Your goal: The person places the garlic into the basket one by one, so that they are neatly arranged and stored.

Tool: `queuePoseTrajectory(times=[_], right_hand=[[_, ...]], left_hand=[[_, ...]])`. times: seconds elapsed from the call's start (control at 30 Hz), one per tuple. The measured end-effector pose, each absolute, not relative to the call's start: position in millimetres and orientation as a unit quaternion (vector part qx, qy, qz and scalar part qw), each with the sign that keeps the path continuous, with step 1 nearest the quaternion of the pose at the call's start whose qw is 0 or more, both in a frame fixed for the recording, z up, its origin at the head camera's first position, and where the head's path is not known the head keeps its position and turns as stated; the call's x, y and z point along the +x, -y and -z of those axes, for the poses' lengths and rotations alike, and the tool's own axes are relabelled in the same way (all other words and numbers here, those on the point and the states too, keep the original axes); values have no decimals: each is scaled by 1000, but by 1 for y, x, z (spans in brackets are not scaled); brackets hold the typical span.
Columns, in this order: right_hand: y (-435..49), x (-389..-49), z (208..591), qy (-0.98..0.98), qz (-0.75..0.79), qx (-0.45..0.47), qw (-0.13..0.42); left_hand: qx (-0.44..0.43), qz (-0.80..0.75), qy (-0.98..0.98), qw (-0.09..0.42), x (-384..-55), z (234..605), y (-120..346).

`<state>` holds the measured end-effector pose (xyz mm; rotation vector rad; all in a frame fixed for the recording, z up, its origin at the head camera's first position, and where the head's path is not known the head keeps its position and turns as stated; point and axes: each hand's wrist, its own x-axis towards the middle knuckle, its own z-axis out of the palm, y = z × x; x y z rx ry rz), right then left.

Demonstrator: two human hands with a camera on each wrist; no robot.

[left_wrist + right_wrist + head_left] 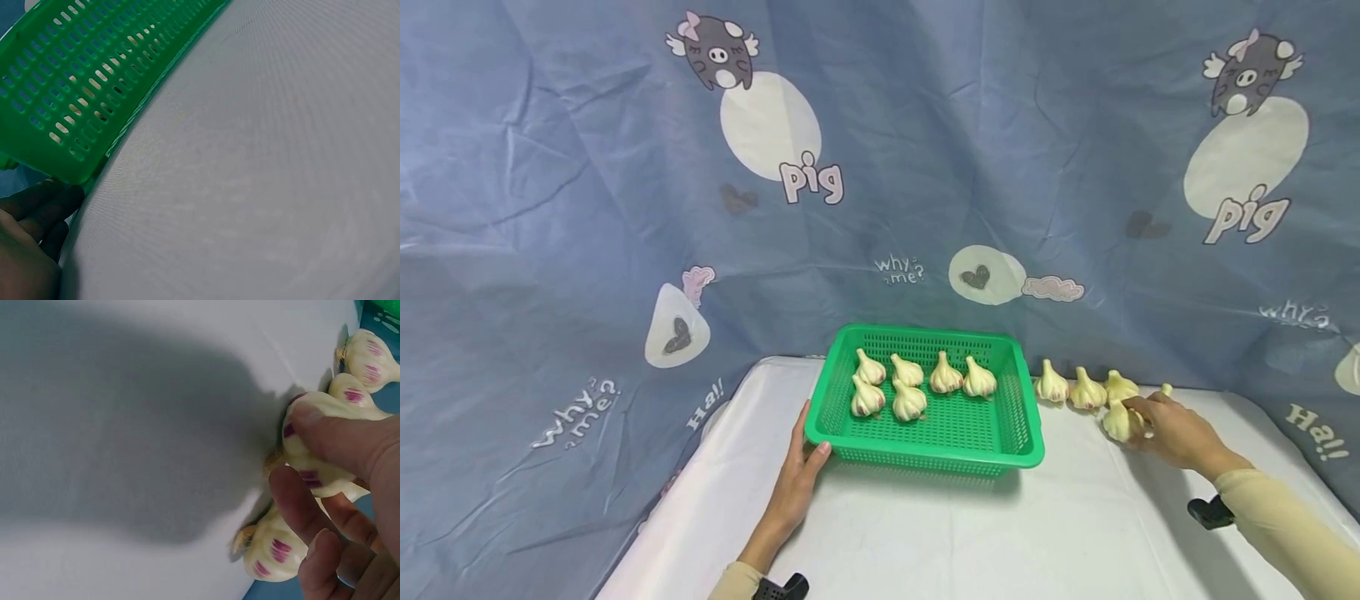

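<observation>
A green plastic basket [925,457] with slotted walls stands on the white-covered table. My left hand [796,479] holds its near left corner, thumb at the front rim and fingers along the left side. In the left wrist view, fingers [53,209] touch the basket's lower corner. Several garlic bulbs [910,402] stand inside toward the back and left. To the right of the basket, my right hand [1176,429] pinches a garlic bulb [299,450] with purple marks, thumb on its side. More garlic bulbs [1051,385] stand around it in a row, one partly hidden behind the hand.
A blue cloth [880,167] with pig prints hangs behind the table and down its left side. The white tabletop [925,533] extends in front of the basket. Dark wrist devices [1212,512] sit on both forearms.
</observation>
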<state>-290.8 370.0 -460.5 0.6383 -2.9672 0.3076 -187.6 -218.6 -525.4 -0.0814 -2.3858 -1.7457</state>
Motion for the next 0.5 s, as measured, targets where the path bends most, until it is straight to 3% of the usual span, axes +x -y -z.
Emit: queuePoseTrajectory(times=[0.5], right_hand=[[-368,-285,464,973,-93,203,59]], left_hand=[[-27,591,801,88,-187,526,219]])
